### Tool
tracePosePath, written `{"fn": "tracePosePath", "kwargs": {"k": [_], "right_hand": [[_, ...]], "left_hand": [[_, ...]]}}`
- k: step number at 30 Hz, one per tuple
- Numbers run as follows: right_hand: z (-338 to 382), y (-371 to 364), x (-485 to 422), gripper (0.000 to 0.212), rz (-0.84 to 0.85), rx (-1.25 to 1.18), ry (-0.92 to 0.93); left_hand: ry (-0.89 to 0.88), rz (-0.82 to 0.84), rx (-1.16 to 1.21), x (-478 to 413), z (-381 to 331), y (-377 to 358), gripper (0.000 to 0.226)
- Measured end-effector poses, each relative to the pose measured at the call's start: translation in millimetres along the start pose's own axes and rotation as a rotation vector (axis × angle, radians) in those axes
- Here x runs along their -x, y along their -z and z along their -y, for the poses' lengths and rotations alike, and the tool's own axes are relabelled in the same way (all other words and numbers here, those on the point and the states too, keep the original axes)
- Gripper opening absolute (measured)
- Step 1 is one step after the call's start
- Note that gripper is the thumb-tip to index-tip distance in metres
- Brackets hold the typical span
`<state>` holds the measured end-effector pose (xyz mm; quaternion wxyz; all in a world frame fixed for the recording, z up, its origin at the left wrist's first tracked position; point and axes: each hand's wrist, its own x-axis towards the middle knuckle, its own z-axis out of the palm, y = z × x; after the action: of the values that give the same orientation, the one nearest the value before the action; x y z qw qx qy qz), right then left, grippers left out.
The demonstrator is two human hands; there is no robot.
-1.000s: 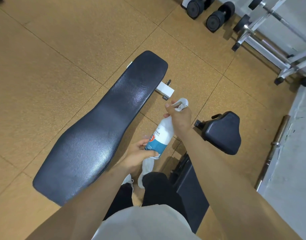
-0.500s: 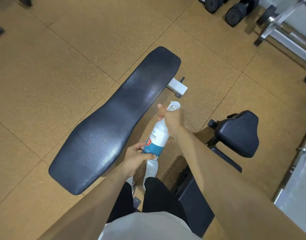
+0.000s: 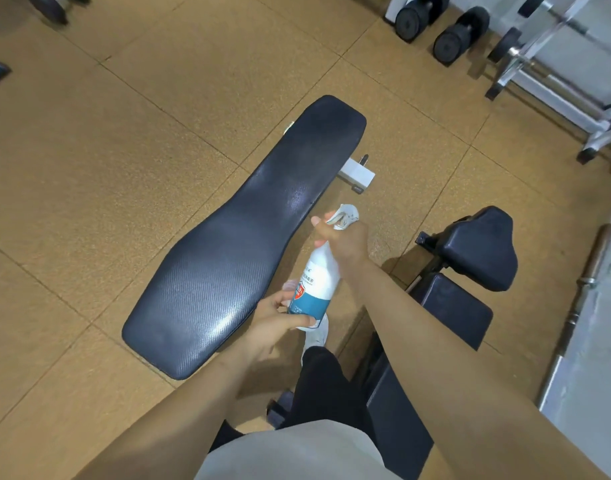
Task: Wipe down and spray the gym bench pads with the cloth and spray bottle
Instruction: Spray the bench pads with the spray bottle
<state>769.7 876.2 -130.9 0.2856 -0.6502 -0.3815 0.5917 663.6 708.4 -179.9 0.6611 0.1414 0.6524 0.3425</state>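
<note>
While the right hand (image 3: 345, 239) wraps the trigger head of the spray bottle (image 3: 316, 284) and the left hand (image 3: 274, 318) cups its base, the nozzle points up-left. The long bench pad (image 3: 241, 237) lies just left of both grips, running diagonally away; no cloth is clearly visible.

Textured glossy vinyl bench pad (image 3: 241, 237), smooth plastic spray bottle (image 3: 316, 285), speckled matt floor (image 3: 89, 168)

One spray bottle (image 3: 316, 285), three bench pads (image 3: 241, 237), two dumbbells (image 3: 459, 34), two hands (image 3: 345, 237).

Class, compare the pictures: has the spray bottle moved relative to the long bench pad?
No. The spray bottle stays beside the long bench pad's right edge; only the camera view shifted.
</note>
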Motion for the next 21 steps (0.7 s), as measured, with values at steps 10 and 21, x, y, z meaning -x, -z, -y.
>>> {"fn": "tracePosePath", "kwargs": {"k": [10, 21], "right_hand": [[-52, -110, 122, 0.034, -0.099, 0.019, -0.029], [-102, -163, 192, 0.028, -0.077, 0.035, -0.100]], "left_hand": [[-0.045, 0.103, 0.002, 89, 58, 140, 0.059], [0.001, 0.138, -0.007, 153, 112, 210, 0.048]]}}
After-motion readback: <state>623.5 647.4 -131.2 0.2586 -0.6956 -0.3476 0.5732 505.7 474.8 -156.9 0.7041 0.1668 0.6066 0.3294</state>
